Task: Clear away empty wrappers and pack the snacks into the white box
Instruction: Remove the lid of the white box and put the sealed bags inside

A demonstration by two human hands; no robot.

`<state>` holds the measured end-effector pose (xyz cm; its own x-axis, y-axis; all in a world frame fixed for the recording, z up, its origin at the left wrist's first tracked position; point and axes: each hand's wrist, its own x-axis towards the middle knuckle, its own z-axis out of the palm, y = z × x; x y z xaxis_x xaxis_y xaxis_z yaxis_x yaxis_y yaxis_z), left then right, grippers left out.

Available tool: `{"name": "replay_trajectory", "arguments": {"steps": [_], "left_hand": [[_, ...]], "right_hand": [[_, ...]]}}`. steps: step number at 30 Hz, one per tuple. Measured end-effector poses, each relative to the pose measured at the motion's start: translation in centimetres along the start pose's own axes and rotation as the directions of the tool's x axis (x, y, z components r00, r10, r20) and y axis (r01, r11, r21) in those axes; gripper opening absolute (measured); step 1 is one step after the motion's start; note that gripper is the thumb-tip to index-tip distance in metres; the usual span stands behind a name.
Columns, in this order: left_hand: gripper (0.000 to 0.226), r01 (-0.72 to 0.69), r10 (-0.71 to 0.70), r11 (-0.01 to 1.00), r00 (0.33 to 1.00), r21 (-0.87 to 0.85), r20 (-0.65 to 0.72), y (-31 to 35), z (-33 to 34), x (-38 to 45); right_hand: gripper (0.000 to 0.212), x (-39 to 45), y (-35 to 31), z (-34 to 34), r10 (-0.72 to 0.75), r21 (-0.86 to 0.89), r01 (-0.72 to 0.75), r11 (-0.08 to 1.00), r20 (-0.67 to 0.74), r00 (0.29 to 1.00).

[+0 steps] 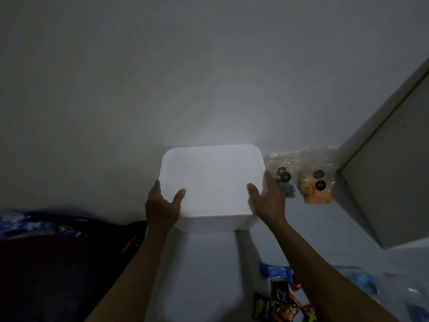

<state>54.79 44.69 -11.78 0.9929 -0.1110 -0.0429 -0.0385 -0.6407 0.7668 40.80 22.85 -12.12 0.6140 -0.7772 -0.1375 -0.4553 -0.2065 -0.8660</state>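
Note:
A white box (pixel 212 182) with its lid on stands against the wall, at the middle of the view. My left hand (pixel 162 205) grips its left side, thumb on the lid. My right hand (pixel 267 201) grips its right side, thumb on top and fingers down the side. Two clear snack bags (pixel 311 180) with dark round stickers and orange contents lie right of the box, by the wall. Several snack packets lie near my right forearm: a blue one (pixel 275 270) and dark yellow-printed ones (pixel 278 300).
A grey cabinet (pixel 385 170) juts out at the right. A dark bag or cloth (pixel 58 263) with a blue patterned piece (pixel 34 224) lies at the left. Clear plastic with blue print (pixel 369 284) sits at the lower right. The scene is dim.

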Motion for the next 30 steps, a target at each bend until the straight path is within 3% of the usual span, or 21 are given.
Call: {"name": "replay_trajectory", "arguments": {"steps": [8, 12, 17, 23, 28, 30], "left_hand": [[0.084, -0.031, 0.035, 0.99, 0.999, 0.138, -0.028, 0.2, 0.6, 0.3], [0.083, -0.096, 0.102, 0.989, 0.994, 0.115, -0.043, 0.6, 0.1, 0.1], [0.087, -0.146, 0.147, 0.989, 0.985, 0.019, -0.088, 1.4, -1.7, -1.3], [0.091, -0.157, 0.156, 0.988, 0.984, -0.004, -0.087, 0.6, -7.2, -6.6], [0.09, -0.151, 0.148, 0.988, 0.985, -0.022, -0.087, -4.6, -11.9, -13.8], [0.085, -0.218, 0.212, 0.975, 0.969, -0.034, -0.125, -7.8, -13.2, -16.7]], "right_hand": [[0.074, -0.2, 0.0, 0.6, 0.028, 0.038, -0.025, 0.999, -0.07, 0.997], [0.075, -0.3, -0.6, 0.2, 0.032, 0.047, -0.028, 0.999, -0.082, 0.996], [0.072, -2.0, -2.7, -1.6, -0.065, 0.056, 0.072, 0.996, -0.122, 0.99], [0.071, -9.7, -4.4, -3.4, -0.116, 0.09, 0.134, 0.987, -0.182, 0.977], [0.075, -19.6, -2.5, -2.6, -0.097, 0.056, 0.111, 0.992, -0.201, 0.975], [0.074, -23.4, -0.9, -1.6, -0.102, 0.047, 0.114, 0.992, -0.2, 0.975]]}}
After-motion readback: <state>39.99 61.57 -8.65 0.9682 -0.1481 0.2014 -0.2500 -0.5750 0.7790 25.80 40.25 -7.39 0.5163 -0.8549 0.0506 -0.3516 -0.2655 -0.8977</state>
